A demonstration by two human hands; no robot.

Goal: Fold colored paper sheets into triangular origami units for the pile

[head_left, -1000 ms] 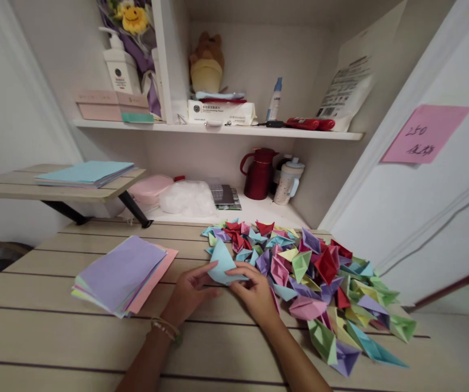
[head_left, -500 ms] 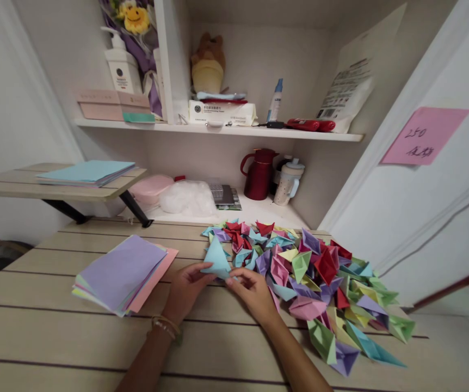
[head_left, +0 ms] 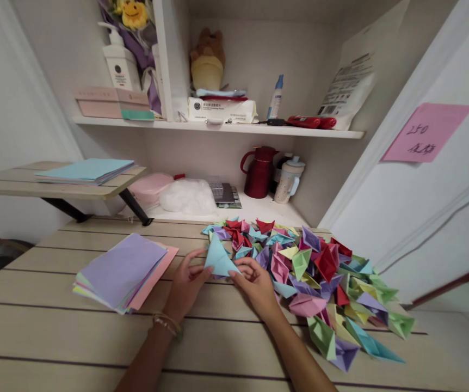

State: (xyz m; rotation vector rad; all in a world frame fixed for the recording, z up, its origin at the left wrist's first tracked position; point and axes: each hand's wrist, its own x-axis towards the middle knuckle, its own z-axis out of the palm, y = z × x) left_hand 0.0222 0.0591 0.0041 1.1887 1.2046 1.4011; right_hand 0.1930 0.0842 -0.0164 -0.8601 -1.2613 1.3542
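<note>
Both my hands hold a light blue folded paper piece (head_left: 218, 258) just above the wooden table (head_left: 55, 332). My left hand (head_left: 186, 284) pinches its left lower edge, and a bracelet circles that wrist. My right hand (head_left: 254, 282) pinches the right lower corner. The piece stands up as a pointed triangle. Right beside my right hand lies a big pile of folded paper pieces (head_left: 316, 277) in red, green, purple, pink, yellow and blue. A stack of flat coloured paper sheets (head_left: 123, 270), purple on top, lies to the left of my left hand.
A raised wooden shelf (head_left: 34, 185) at the left carries a stack of blue sheets (head_left: 85, 170). Behind the table sit a red jug (head_left: 259, 172), a cup (head_left: 288, 181), a pink box (head_left: 151, 188) and a plastic bag. A pink note (head_left: 425, 133) sticks on the white door at the right.
The blue piece has gone from lying wide and flat between my hands to standing as a narrower upright point. Both hands have shifted slightly away from me.
</note>
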